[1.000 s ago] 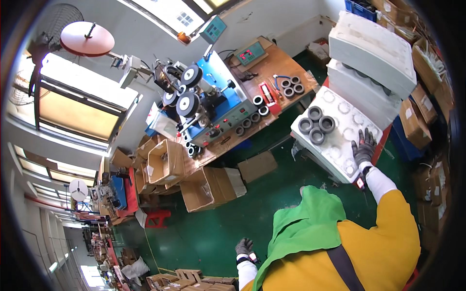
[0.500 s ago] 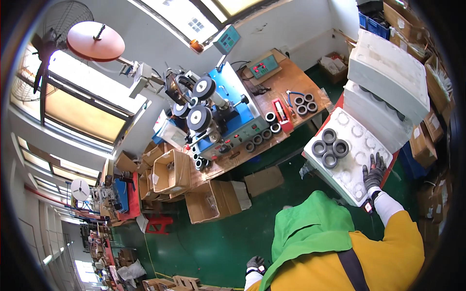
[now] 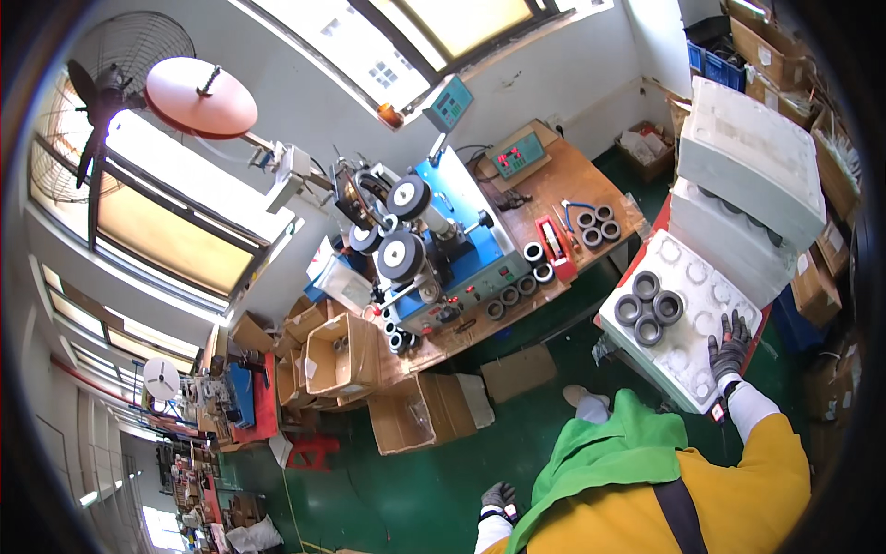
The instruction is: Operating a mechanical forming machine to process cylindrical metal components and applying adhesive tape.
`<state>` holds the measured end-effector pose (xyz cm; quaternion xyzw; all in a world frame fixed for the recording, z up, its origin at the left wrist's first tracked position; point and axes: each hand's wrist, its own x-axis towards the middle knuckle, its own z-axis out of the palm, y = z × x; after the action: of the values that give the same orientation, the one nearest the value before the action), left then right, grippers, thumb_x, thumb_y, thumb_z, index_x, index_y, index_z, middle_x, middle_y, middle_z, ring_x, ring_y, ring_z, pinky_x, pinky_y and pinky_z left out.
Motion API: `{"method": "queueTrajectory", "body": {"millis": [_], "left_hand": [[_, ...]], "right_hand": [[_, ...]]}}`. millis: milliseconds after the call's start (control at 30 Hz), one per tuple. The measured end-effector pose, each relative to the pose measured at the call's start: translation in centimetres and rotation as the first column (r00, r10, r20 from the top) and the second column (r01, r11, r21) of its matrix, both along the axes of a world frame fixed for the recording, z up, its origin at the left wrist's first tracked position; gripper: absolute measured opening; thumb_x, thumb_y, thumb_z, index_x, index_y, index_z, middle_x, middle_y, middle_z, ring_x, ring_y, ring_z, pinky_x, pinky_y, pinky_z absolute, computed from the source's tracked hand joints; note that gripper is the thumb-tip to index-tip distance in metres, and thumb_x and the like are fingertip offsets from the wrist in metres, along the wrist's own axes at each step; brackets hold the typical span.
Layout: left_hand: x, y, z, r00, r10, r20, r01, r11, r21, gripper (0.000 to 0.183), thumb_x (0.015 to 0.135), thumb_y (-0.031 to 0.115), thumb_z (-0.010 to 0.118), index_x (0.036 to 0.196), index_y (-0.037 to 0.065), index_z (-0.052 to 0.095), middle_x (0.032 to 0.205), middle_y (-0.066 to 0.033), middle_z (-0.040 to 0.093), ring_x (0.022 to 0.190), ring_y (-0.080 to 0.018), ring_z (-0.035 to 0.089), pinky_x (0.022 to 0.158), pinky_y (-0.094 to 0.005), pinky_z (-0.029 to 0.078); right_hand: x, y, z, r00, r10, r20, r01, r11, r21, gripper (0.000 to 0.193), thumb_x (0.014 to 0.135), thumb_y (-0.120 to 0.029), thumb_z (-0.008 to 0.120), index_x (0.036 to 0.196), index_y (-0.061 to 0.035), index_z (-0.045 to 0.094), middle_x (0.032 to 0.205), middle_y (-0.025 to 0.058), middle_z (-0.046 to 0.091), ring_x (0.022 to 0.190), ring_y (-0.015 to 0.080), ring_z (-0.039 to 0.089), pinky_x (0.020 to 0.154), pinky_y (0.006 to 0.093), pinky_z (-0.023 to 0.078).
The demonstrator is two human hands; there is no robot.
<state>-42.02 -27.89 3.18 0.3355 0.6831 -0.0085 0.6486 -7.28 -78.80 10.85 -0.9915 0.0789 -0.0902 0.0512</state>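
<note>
My right hand [image 3: 730, 346], in a dark grey glove, lies with spread fingers on the near right part of a white foam tray [image 3: 690, 374] with round recesses. Nothing is held in it. Several dark rings [image 3: 648, 308] sit clustered on the tray, left of that hand and apart from it. At the lower edge hangs my left hand [image 3: 498, 499], gloved too, over the green floor. Its fingers look loosely apart, with no object seen in them.
A blue machine [image 3: 461, 268] with black-rimmed wheels stands on a wooden bench [image 3: 554, 185]. More dark rings [image 3: 600, 222] lie there beside a red tool holder [image 3: 556, 247]. White foam boxes [image 3: 748, 166] are stacked behind the tray; cardboard boxes [image 3: 406, 415] stand on the floor.
The whole view has shifted, so the bench and tray appear further right and lower. My right hand stays on the tray, its fingers now pointing more upward. A shoe has come into view.
</note>
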Motion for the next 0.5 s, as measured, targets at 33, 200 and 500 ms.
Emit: {"method": "queueTrajectory", "body": {"millis": [33, 200, 500], "left_hand": [[0.4, 0.6, -0.6, 1.000, 0.007, -0.016, -0.007, 1.000, 0.001, 0.032, 0.081, 0.016, 0.055, 0.109, 0.002, 0.049, 0.102, -0.0139, 0.057, 0.084, -0.0287, 0.060, 0.061, -0.0360, 0.050], [2.3, 1.1, -2.5, 0.997, -0.040, 0.066, 0.038, 0.999, 0.032, 0.032, 0.082, 0.015, 0.052, 0.110, 0.000, 0.047, 0.110, -0.0180, 0.053, 0.094, -0.0368, 0.055, 0.079, -0.0478, 0.047], [0.0, 2.7, -9.1, 0.960, -0.143, 0.241, 0.162, 0.985, -0.061, 0.023, 0.084, 0.020, 0.049, 0.085, -0.001, 0.058, 0.079, -0.0133, 0.060, 0.072, -0.0232, 0.058, 0.066, -0.0344, 0.048]], "right_hand": [[-0.1, -0.3, -0.4, 1.000, 0.007, 0.020, -0.008, 1.000, 0.004, 0.062, 0.072, -0.033, 0.054, 0.128, -0.0119, 0.037, 0.137, 0.0089, 0.024, 0.125, 0.0296, 0.021, 0.102, 0.0458, 0.015], [-0.5, -0.2, -0.1, 0.997, -0.043, -0.066, 0.044, 0.999, 0.020, 0.064, 0.072, -0.035, 0.052, 0.129, -0.0114, 0.034, 0.139, 0.0089, 0.021, 0.126, 0.0291, 0.019, 0.102, 0.0461, 0.013], [-0.2, 1.3, 3.4, 0.970, -0.093, -0.223, 0.126, 0.982, 0.140, 0.068, 0.069, -0.037, 0.053, 0.129, -0.0102, 0.035, 0.139, 0.0104, 0.021, 0.128, 0.0287, 0.014, 0.104, 0.0445, 0.007]]}}
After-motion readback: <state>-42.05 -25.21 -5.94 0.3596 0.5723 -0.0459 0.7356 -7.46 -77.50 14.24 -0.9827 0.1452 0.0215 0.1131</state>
